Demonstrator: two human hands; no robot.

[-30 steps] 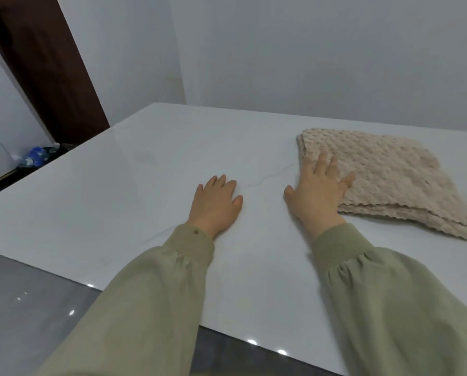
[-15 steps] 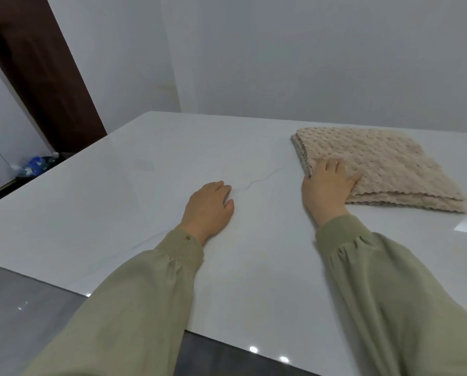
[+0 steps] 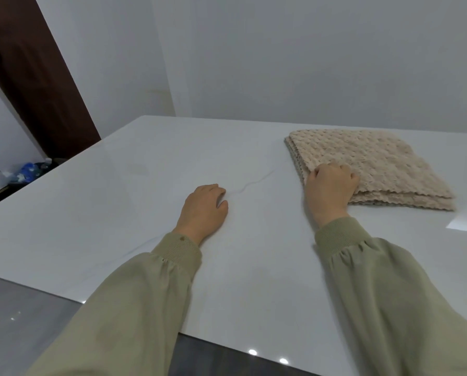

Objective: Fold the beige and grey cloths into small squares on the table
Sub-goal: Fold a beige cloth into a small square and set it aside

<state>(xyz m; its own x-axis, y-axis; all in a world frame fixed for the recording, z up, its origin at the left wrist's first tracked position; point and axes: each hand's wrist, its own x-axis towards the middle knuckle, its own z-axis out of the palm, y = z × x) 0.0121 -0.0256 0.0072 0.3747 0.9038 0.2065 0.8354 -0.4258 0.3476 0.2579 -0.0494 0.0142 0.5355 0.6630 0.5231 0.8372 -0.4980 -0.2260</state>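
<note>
— Looking at the right hand (image 3: 328, 185), why is it bunched up on the beige cloth (image 3: 376, 161)?

— Its fingers are curled down over the cloth's near-left corner, where the stacked scalloped edges meet. I judge that a grip on the layers, ready to lift or drag them into another fold (whether the thumb is tucked beneath, I cannot tell).

— And the cloth itself?

— It lies flat on the far right of the table (image 3: 145, 185), already doubled into a thick rectangle, with several layers showing along its near edge. Not a small square yet, by my reckoning.

— The left hand (image 3: 203, 207) seems idle.

— It rests on the bare tabletop, well apart from the cloth and to its left, fingers loosely bent and holding nothing. It is likely parked there as a brace, near enough to come over and pin the fold.

— The grey cloth?

— Nowhere in view, so that half of the job appears not begun.
</note>
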